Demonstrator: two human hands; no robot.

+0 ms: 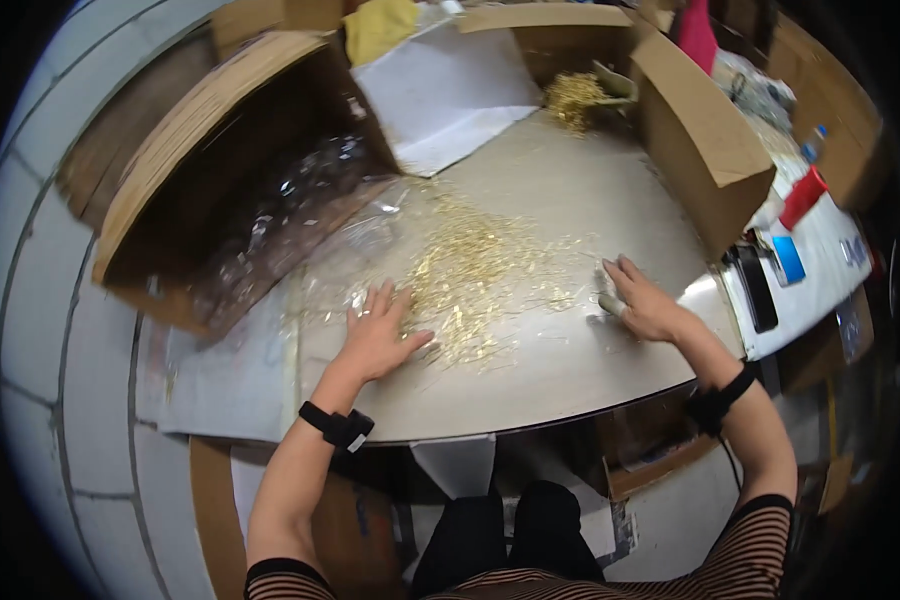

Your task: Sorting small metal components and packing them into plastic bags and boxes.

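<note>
Many small, thin gold-coloured metal pieces (480, 250) lie loosely scattered over the middle of a pale tabletop (570, 385). My left hand (380, 335) rests at the near left edge of the scatter, palm down with its fingers spread. To the right of the pieces is my right hand (648, 305), fingers and thumb apart and pointing inward. Some blur at its fingertips hides fine detail, and I see nothing gripped there. A denser heap of similar gold pieces (574, 103) sits at the back of the table.
An open cardboard box (220, 120) with clear plastic bags (300, 190) stands on its side at the left. White paper (450, 95) leans at the back. Cardboard walls (705, 130) border the right, beside a black phone (752, 288) and a red object (802, 197).
</note>
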